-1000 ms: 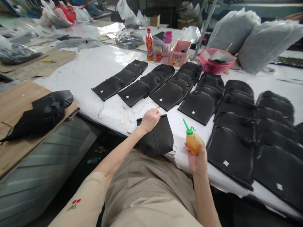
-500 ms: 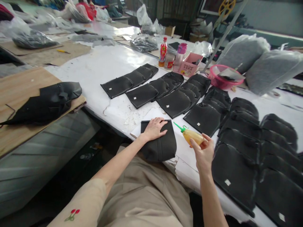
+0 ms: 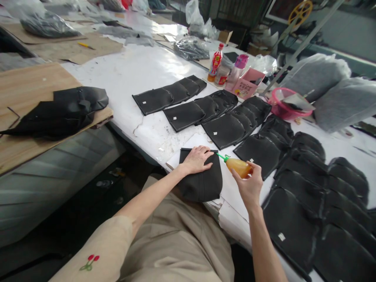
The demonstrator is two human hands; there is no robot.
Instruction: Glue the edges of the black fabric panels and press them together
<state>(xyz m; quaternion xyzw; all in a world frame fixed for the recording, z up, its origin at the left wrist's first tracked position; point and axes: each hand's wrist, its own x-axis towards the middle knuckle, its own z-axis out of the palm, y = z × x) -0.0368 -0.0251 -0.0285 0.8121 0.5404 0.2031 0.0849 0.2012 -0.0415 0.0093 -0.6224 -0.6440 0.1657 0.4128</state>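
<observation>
Head view: live at the near edge of the white worktop [image 3: 114,72], zooming straight in on one black panel [image 3: 202,190]; reading the clock from there.
Left hand [image 3: 197,159]: spread flat on the panel, pressing down near the far edge, gripping nothing.
Right hand [image 3: 250,186]: out at 3 o'clock, fingers and thumb wrapped around one amber squeeze bottle [image 3: 237,167], tipped over to aim at 10 o'clock.
Green nozzle [image 3: 221,156]: right up at the panel's far corner, about 1 o'clock! Touching or just short, cannot tell.
Panel edge: apparently only getting started, at the right end; coated or bare along the rest, cannot tell.
Black rows [image 3: 221,135]: six counted, sweeping from 11 around to 4 o'clock, neatly overlapped; already dealt with or waiting a turn, cannot tell. Too tightly layered for a sure piece count.
Pale tags [image 3: 215,133]: five in sight, one per row on the first five.
Wooden board [image 3: 35,82]: over at 9 to 10 o'clock, bearing one dark bundle [image 3: 64,113].
Far side: at 12, one red-labelled bottle [image 3: 216,62] and one jar [image 3: 222,75]; at 1, one purple-capped bottle [image 3: 237,72] and one pink box [image 3: 246,88]; at 2, one pink basin [image 3: 283,111] and two stuffed bags [image 3: 346,103].
</observation>
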